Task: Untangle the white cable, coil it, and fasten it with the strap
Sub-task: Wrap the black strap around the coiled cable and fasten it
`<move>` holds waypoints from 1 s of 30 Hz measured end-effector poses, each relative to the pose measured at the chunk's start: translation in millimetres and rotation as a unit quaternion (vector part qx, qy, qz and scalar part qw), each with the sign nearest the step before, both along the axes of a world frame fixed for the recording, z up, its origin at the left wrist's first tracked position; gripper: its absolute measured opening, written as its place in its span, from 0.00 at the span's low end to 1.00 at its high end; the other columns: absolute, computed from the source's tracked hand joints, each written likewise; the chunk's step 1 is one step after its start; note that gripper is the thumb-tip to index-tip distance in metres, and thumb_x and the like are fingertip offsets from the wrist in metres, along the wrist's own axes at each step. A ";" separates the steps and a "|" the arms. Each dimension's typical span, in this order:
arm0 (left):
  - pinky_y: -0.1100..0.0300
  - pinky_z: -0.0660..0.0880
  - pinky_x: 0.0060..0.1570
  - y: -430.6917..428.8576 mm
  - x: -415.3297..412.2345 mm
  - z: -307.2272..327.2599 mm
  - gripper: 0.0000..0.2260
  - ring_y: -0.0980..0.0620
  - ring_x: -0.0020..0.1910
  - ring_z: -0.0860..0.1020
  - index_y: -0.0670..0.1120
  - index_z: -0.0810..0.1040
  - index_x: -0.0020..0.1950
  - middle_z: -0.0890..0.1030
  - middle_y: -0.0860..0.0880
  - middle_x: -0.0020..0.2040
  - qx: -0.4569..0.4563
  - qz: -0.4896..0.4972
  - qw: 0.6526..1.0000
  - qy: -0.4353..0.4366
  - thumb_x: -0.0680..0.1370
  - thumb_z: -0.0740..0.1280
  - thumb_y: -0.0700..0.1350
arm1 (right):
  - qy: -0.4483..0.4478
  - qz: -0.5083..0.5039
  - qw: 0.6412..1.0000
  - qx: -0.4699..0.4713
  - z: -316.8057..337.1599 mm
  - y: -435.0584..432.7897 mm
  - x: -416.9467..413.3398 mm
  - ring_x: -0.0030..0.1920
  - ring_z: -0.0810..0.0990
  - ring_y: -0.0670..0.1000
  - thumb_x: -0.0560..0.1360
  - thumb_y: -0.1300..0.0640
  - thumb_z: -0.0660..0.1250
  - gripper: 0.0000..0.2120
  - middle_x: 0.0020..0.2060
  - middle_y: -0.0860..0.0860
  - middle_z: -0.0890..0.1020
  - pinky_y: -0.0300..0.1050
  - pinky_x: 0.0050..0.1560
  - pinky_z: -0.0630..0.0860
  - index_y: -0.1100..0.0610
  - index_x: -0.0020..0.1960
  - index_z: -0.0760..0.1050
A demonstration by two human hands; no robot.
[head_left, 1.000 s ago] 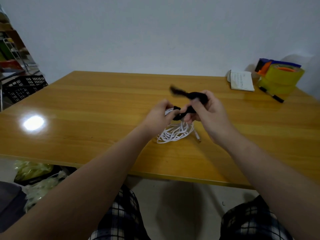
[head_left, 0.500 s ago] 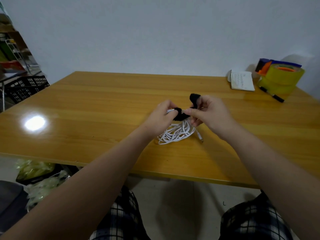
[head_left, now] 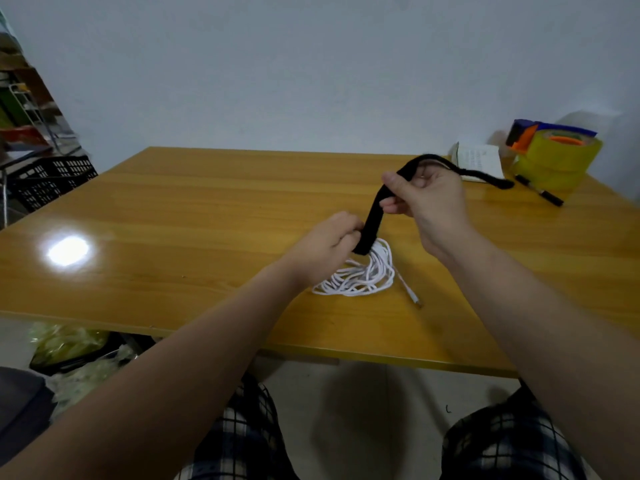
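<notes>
A coiled white cable (head_left: 360, 277) lies on the wooden table (head_left: 173, 216), its plug end (head_left: 414, 299) trailing to the right. A long black strap (head_left: 372, 216) rises from the top of the coil. My left hand (head_left: 325, 242) grips the bunched top of the coil where the strap's lower end sits. My right hand (head_left: 429, 199) is raised above the table and pinches the strap higher up; the strap's free end arcs over that hand toward the right.
At the back right stand a yellow tape dispenser (head_left: 554, 157), a small white notepad (head_left: 479, 161) and a black marker (head_left: 538, 194). A black crate (head_left: 52, 181) sits off the table's left side. Bags (head_left: 65, 344) lie on the floor beneath the near edge.
My right hand has lifted up and to the right, pulling the strap out long from the coil. The left hand stays on the coil's top.
</notes>
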State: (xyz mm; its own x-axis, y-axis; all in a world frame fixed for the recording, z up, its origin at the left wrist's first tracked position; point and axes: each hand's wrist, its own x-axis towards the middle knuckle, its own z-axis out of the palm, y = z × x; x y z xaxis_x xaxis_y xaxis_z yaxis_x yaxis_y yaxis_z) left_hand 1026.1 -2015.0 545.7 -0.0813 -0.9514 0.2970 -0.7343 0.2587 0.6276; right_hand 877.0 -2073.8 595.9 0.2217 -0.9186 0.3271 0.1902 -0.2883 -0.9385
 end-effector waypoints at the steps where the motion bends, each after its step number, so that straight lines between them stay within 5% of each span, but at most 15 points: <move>1: 0.66 0.64 0.40 3.4 -2.3 -1.2 0.07 0.62 0.40 0.70 0.52 0.71 0.45 0.71 0.55 0.42 -0.006 -0.006 1.000 0.003 0.81 0.58 0.43 | -0.006 -0.003 1.000 0.011 -3.5 -7.2 1.0 0.22 0.78 0.45 0.72 0.65 0.69 0.09 0.19 0.46 0.76 0.37 0.26 0.77 0.59 0.36 0.71; 6: 0.70 0.65 0.43 4.9 -9.7 -9.8 0.05 0.59 0.46 0.71 0.47 0.75 0.50 0.75 0.54 0.45 -0.052 0.010 0.998 0.019 0.79 0.64 0.47 | 0.044 0.041 0.991 0.120 -24.9 -20.7 12.5 0.27 0.80 0.46 0.72 0.62 0.70 0.07 0.31 0.54 0.79 0.36 0.29 0.78 0.63 0.40 0.74; 8: 0.67 0.69 0.46 4.7 -10.3 -9.1 0.05 0.56 0.47 0.75 0.47 0.75 0.49 0.77 0.54 0.45 -0.037 0.024 0.997 0.069 0.79 0.65 0.48 | 0.153 0.056 0.975 0.151 -26.1 -23.6 9.7 0.34 0.80 0.50 0.72 0.58 0.70 0.10 0.36 0.56 0.79 0.38 0.34 0.80 0.65 0.46 0.75; 11: 0.52 0.73 0.48 3.0 -9.3 -8.4 0.09 0.50 0.46 0.78 0.45 0.75 0.47 0.79 0.51 0.43 -0.012 0.050 0.994 0.097 0.79 0.63 0.50 | 0.357 -0.009 0.932 0.062 -24.9 -22.4 4.6 0.35 0.81 0.52 0.73 0.50 0.70 0.15 0.36 0.57 0.81 0.45 0.39 0.80 0.63 0.48 0.74; 13: 0.49 0.74 0.48 1.8 -10.0 -6.5 0.08 0.49 0.45 0.78 0.47 0.73 0.45 0.78 0.51 0.42 -0.014 0.053 0.994 0.093 0.80 0.62 0.49 | 0.309 -0.014 0.951 -0.023 -24.3 -13.4 2.1 0.40 0.83 0.51 0.74 0.49 0.67 0.14 0.39 0.55 0.82 0.47 0.44 0.81 0.61 0.48 0.75; 15: 0.51 0.76 0.50 2.8 -11.7 -1.8 0.04 0.52 0.45 0.79 0.49 0.73 0.46 0.79 0.53 0.43 -0.018 0.045 0.991 0.123 0.80 0.62 0.46 | 0.254 0.092 0.961 -0.065 -26.0 1.2 0.6 0.45 0.82 0.42 0.76 0.54 0.66 0.09 0.44 0.50 0.82 0.38 0.47 0.79 0.59 0.52 0.77; 20: 0.51 0.73 0.46 2.5 -11.2 -3.9 0.11 0.46 0.48 0.78 0.41 0.74 0.50 0.81 0.45 0.48 -0.012 0.083 0.991 0.100 0.79 0.64 0.50 | 0.285 0.216 0.932 -0.063 -36.9 6.0 -9.2 0.61 0.76 0.44 0.74 0.59 0.67 0.22 0.61 0.49 0.78 0.40 0.62 0.73 0.58 0.67 0.70; 24: 0.63 0.72 0.38 4.7 -10.0 -3.1 0.13 0.50 0.47 0.77 0.45 0.64 0.51 0.78 0.47 0.48 -0.015 0.111 0.988 0.109 0.78 0.66 0.51 | 0.328 0.221 0.916 -0.062 -36.3 10.4 -9.5 0.59 0.77 0.46 0.72 0.66 0.68 0.24 0.59 0.50 0.78 0.40 0.59 0.75 0.59 0.67 0.70; 30: 0.49 0.71 0.37 6.0 -11.2 0.3 0.12 0.43 0.39 0.77 0.46 0.63 0.53 0.79 0.42 0.41 -0.041 0.100 0.994 -0.025 0.80 0.61 0.53 | 0.369 0.155 0.914 -0.059 -34.0 17.5 4.4 0.53 0.79 0.57 0.72 0.70 0.61 0.25 0.57 0.56 0.78 0.54 0.52 0.76 0.56 0.68 0.68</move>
